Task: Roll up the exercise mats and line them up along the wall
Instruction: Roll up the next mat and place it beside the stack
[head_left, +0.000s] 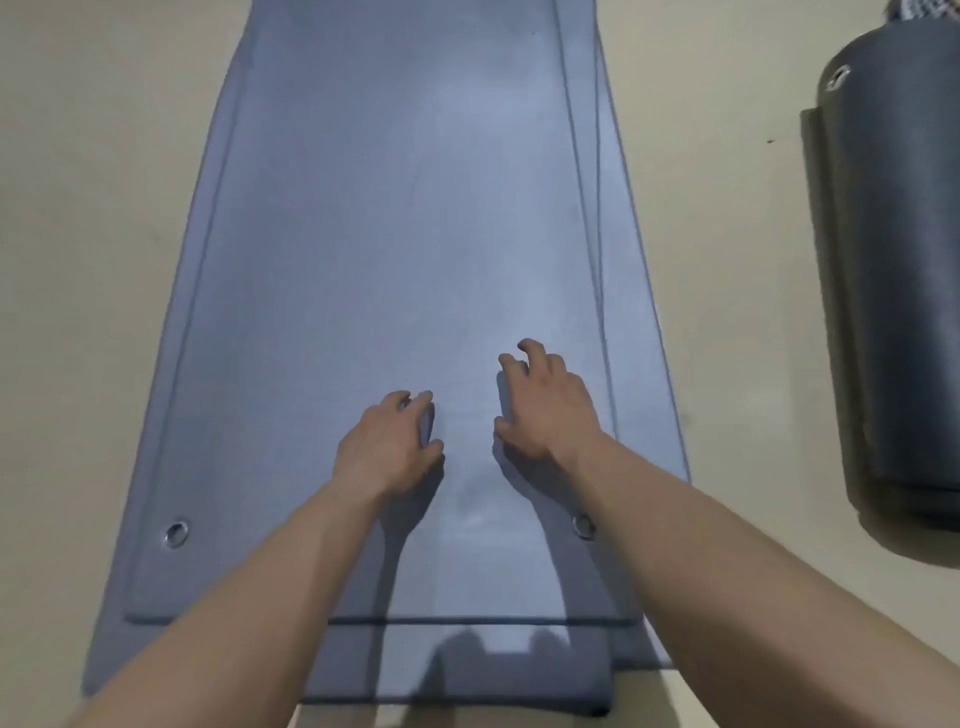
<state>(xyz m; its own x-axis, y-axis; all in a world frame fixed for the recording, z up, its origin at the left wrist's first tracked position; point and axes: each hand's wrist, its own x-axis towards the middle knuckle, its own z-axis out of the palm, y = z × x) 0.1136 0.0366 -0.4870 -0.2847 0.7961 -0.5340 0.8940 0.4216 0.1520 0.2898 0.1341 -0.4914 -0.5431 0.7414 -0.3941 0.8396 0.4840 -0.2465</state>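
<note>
Lying flat: the stack of blue mats (405, 234) is unrolled right under both hands. It runs on well past the fingertips and out of the top of the view.
Left hand: the left hand (387, 447) sits palm-down on the top mat, fingers loosely bent, pinching nothing.
Right hand: the right hand (545, 405) is just beside it and a bit further forward, fingers bent claw-like with the tips at the surface, nothing held. Can't tell how hard either one presses.
Layers: a lower mat edge (130, 571) sticks out left of the left hand, and the stepped near ends (467, 670) lie back under the forearms.
Eyelets: the left eyelet (176, 533) is back and well left of the left hand. The right eyelet (583, 526) is half hidden by the right forearm.
In the way: a rolled dark mat (904, 312) lies well right of the right hand, apart from the stack.
Room: beige floor (78, 208) shows all along the left of the stack, and again between the stack and the roll.
Corner: a patterned thing (930, 10) sits beyond the roll, too cropped to tell what it is.
</note>
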